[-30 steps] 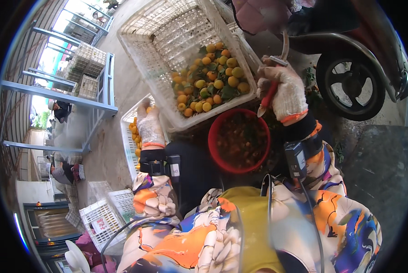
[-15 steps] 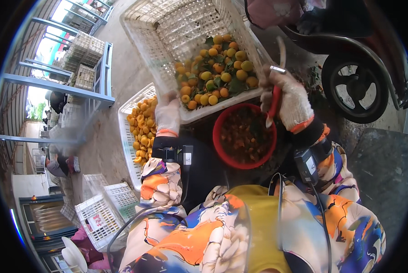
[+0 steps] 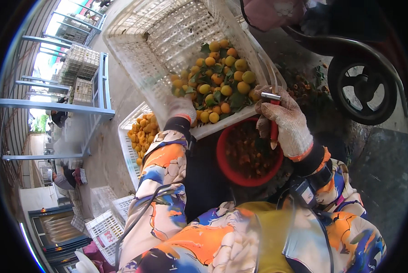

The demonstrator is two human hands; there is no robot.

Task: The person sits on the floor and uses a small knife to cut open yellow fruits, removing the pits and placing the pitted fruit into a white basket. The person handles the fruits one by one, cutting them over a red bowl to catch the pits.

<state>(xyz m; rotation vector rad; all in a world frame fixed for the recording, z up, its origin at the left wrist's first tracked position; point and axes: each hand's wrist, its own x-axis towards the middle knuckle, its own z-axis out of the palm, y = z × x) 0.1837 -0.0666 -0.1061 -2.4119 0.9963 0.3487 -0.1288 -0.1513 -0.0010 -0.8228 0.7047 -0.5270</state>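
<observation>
My right hand (image 3: 289,120), in a whitish knit glove, is closed round a red-handled hand tool (image 3: 274,131) with a metal collar and a long curved metal part. It hovers between a tilted white plastic crate (image 3: 126,41) and a red basin (image 3: 225,169). My left hand (image 3: 181,107), also gloved, is blurred and reaches inside the near left corner of the crate, beside the apricots (image 3: 217,79); its fingers are hidden. Whole yellow-orange apricots lie there with green leaves. Brownish-orange pits or scraps and dark liquid or shade fill the basin.
A low white crate (image 3: 127,136) of halved apricots stands on the left. Black wheel (image 3: 362,89) of a vehicle is at right, with scraps (image 3: 304,84) on the floor beside it. Blue metal racks (image 3: 53,105) and stacked crates (image 3: 83,59) stand farther left.
My left hand has moved from the near crate rim inward, among the apricots. My right hand, still gripping the red-handled tool, is slightly lower in view. The whole view has shifted a little.
</observation>
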